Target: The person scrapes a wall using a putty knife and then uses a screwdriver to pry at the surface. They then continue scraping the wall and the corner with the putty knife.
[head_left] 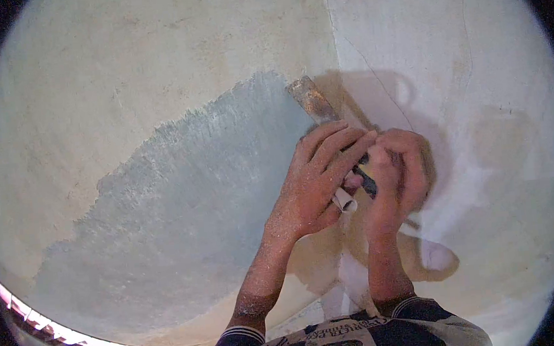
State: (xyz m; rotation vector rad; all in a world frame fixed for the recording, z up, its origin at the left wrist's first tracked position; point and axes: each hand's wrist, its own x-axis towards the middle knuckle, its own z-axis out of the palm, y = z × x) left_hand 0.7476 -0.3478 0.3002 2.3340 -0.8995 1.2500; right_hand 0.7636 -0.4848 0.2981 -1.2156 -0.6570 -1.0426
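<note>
Both my hands grip one scraper held up against a pale wall. My left hand wraps over the tool's handle from the left, fingers curled across it. My right hand closes on the dark handle from the right. The worn metal blade sticks up and left of my fingers, its edge touching the border of a grey-blue scraped patch. Dust speckles both forearms. Most of the handle is hidden by my fingers.
The wall right of the blade is whiter, with a thin crack running down it. A bright strip of light shows at the lower left. My dark striped collar fills the bottom edge.
</note>
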